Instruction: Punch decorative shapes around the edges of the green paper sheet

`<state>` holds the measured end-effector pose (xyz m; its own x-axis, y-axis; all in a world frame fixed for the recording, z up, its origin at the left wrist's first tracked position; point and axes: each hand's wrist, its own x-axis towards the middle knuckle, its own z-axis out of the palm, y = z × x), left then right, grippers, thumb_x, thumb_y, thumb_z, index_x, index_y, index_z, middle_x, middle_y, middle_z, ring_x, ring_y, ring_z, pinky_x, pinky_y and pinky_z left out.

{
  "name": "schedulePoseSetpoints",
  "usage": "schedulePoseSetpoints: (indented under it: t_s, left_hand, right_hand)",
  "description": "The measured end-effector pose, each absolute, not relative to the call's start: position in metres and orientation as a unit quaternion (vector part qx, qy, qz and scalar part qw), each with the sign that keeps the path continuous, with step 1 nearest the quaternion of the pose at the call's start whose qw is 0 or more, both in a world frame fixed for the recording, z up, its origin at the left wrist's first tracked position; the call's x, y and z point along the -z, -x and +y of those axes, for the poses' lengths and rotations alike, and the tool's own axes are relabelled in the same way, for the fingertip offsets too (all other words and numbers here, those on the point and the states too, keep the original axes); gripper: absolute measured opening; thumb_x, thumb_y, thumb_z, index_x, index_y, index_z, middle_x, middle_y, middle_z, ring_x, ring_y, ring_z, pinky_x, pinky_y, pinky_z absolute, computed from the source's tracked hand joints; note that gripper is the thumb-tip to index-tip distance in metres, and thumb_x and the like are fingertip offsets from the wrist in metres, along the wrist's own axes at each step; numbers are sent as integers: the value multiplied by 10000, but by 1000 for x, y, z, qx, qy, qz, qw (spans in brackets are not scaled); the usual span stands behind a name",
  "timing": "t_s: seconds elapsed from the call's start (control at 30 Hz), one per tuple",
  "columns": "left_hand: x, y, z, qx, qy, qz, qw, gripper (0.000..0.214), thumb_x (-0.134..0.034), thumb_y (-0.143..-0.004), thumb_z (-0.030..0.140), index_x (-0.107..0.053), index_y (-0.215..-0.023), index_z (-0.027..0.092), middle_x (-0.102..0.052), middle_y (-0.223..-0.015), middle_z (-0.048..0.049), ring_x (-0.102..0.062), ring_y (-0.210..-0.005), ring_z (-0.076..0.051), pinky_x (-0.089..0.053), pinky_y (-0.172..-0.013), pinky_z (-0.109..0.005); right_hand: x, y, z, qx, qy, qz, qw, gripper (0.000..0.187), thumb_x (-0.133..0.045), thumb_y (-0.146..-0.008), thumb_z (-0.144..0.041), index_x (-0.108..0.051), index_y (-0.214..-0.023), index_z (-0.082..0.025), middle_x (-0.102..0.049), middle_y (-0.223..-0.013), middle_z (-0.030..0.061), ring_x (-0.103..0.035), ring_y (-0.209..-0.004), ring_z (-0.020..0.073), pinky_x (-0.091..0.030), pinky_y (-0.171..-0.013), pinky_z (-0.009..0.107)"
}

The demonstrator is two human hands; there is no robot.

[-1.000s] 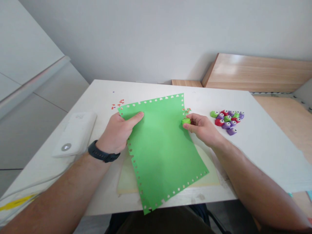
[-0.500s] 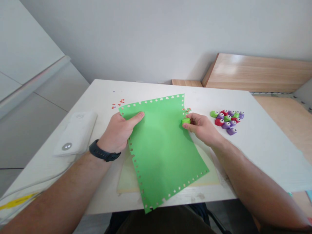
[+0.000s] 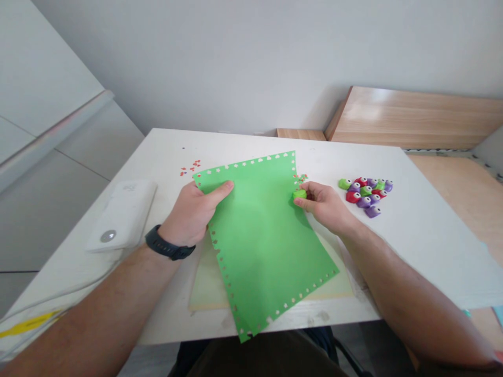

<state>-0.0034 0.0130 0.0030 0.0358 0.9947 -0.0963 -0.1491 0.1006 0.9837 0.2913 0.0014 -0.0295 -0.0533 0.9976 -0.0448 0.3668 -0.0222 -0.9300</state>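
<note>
A green sheet of paper (image 3: pixel 261 235) is held up at a slant, with small shapes punched along its top, left and bottom edges and the upper end of its right edge. My left hand (image 3: pixel 194 212) grips its upper left side, thumb on top and the other fingers hidden behind. My right hand (image 3: pixel 324 204) pinches a light green craft punch (image 3: pixel 299 194) at the sheet's right edge. Whether the paper sits inside the punch's slot I cannot make out. Small red and green paper cutouts (image 3: pixel 302 178) lie just beyond the punch.
Several purple, red and green craft punches (image 3: pixel 365 191) are clustered on the white table (image 3: pixel 412 246) at right. Red cutouts (image 3: pixel 192 167) lie at the back left. A white device (image 3: pixel 122 214) with a cable stands at left. A pale mat (image 3: pixel 208 283) lies under the paper.
The sheet's lower corner has swung slightly to the right, and its top edge has shifted a little. Both hands keep their grips in nearly the same places.
</note>
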Motion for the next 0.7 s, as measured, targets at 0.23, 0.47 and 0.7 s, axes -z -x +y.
schedulePoseSetpoints:
  t_s: [0.23, 0.47, 0.7]
  left_hand:
    - [-6, 1, 13, -503, -440, 497, 554, 434, -907, -732, 408, -802, -1111, 226, -800, -1198, -75, -741, -1112, -321, -569, -1041, -486]
    - [-3, 3, 13, -506, -450, 477, 560, 449, -878, -783, 406, -784, -1173, 204, -787, -1238, -70, -724, -1157, -303, -535, -1085, -468]
    - [-2, 4, 13, -509, -439, 478, 566, 450, -866, -814, 382, -773, -1209, 189, -786, -1249, -55, -712, -1162, -310, -524, -1102, -485]
  right_hand:
    - [28, -291, 1, -425, 574, -590, 376, 311, -829, -766, -477, -724, -947, -246, -691, -818, 26, -592, -799, 237, -506, -763, 411]
    - [29, -293, 2, -425, 569, -597, 373, 315, -811, -814, -462, -712, -1000, -228, -711, -907, 18, -598, -785, 199, -487, -760, 369]
    - [18, -292, -2, -435, 562, -597, 371, 299, -800, -830, -422, -694, -1019, -216, -673, -866, 3, -559, -739, 175, -430, -705, 354]
